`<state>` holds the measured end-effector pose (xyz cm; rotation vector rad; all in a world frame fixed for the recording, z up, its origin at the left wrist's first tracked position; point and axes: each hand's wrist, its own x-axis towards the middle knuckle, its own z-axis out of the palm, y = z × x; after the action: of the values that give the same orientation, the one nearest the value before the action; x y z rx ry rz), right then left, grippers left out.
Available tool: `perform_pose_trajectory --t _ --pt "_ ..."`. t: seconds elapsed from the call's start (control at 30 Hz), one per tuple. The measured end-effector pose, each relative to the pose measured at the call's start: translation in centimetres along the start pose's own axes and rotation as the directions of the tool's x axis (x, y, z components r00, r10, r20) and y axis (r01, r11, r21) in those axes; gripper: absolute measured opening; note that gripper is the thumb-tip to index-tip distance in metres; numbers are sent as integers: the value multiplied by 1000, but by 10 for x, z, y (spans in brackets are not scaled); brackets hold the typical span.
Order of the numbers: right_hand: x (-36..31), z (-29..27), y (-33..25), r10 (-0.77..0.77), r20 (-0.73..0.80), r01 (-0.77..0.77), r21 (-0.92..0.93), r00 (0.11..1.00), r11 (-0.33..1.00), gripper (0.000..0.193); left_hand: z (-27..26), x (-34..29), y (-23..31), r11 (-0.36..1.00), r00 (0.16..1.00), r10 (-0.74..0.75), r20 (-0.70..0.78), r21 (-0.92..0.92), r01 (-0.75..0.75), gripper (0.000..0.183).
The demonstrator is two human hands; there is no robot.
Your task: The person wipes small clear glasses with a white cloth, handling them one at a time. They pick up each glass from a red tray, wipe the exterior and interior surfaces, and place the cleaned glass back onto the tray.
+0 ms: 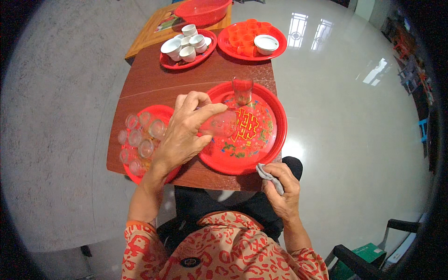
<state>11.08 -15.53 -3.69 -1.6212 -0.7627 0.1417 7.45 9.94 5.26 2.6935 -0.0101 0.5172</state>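
Note:
My left hand (184,128) is closed around a clear drinking glass (219,125), tilted on its side above the round red tray (219,161) with its gold and green pattern. Another clear glass (242,92) stands on the far part of that tray. Beyond the tray's near right rim, my right hand (283,186) pinches a folded grey cloth (270,178). To the left of my left hand, several clear glasses (145,148) crowd a second red tray (132,176), partly hidden behind my wrist.
At the far side of the brown wooden table (154,79), one red tray (169,64) holds white cups and bowls (187,53). Beside it, another tray (283,39) carries orange-red cups (247,35) and a white bowl (266,44). A red basin (203,11) stands behind. Black chair arms (359,268) show at lower right.

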Motion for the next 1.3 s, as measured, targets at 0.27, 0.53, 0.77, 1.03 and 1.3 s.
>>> perform_pose_trajectory --t 0.27,0.53,0.77,1.03,1.3 --pt "-1 -2 1 35 4 -36 18 999 999 28 -3 10 12 996 999 38 17 75 -39 57" --pt "0 2 4 73 -20 -72 36 997 997 28 1 5 -2 998 996 -64 -65 -25 63 56" --pt "17 10 0 27 -151 -24 17 988 1000 35 58 -33 -9 -57 860 -431 275 -959 279 55" --pt "35 51 -11 -329 -162 289 -226 930 930 46 94 -50 33 -539 883 -292 369 -826 167 42" --pt "42 52 -7 -118 -237 117 -16 964 993 40 95 -58 44 -547 898 -293 328 -828 124 51"
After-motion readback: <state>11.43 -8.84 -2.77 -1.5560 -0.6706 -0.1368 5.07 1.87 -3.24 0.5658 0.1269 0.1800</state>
